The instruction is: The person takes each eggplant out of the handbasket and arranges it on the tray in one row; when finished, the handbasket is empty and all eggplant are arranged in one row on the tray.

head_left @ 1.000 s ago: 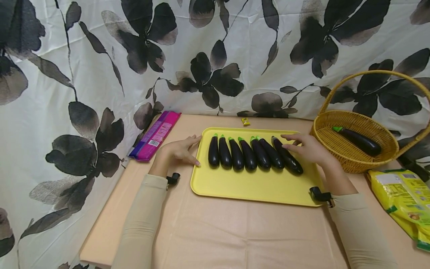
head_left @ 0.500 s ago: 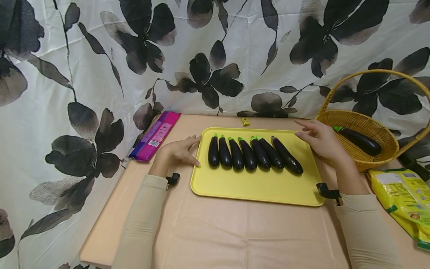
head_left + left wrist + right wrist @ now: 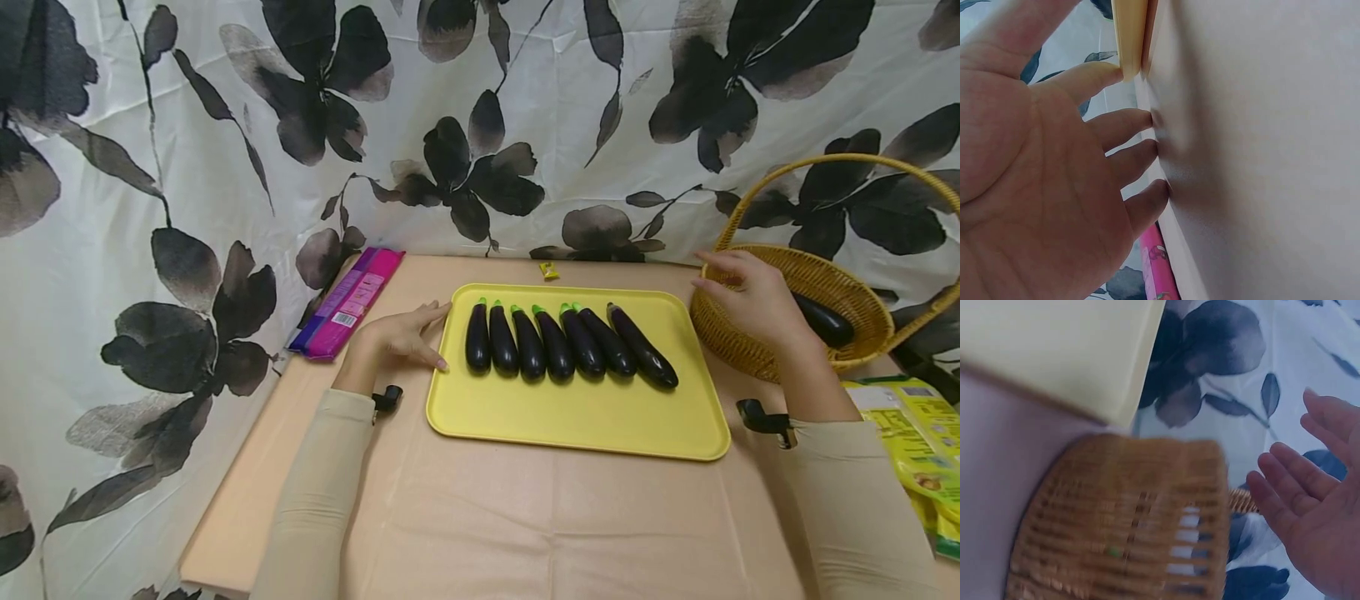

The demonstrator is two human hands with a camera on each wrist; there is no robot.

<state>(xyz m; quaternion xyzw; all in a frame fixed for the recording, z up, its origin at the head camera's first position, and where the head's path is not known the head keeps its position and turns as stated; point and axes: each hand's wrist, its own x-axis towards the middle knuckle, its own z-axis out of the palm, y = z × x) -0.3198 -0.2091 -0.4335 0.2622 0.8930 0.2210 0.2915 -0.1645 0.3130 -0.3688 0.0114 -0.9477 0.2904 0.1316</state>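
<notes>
Several dark purple eggplants [image 3: 558, 346] lie side by side in a row on the yellow tray [image 3: 570, 425], the rightmost one slanting. My left hand [image 3: 401, 337] touches the tray's left edge; in the left wrist view its fingers [image 3: 1124, 128] are extended, with fingertips against the tray rim and the tablecloth. Over the left rim of the wicker basket [image 3: 757, 350], my right hand [image 3: 753, 296] hovers with nothing in it. The right wrist view shows its fingers [image 3: 1297, 481] loosely extended. One more eggplant [image 3: 825, 321] lies inside the basket, its stem end hidden behind my right hand.
A pink and purple packet [image 3: 352, 304] lies left of the tray. Behind the tray is a small yellow wrapper [image 3: 549, 271]. A yellow bag [image 3: 911, 437] lies in front of the basket. Floral cloth [image 3: 465, 125] hangs along the back and left of the table.
My right hand has left the rightmost eggplant on the tray and moved right, over the basket's rim. The left hand stays at the tray's left edge.
</notes>
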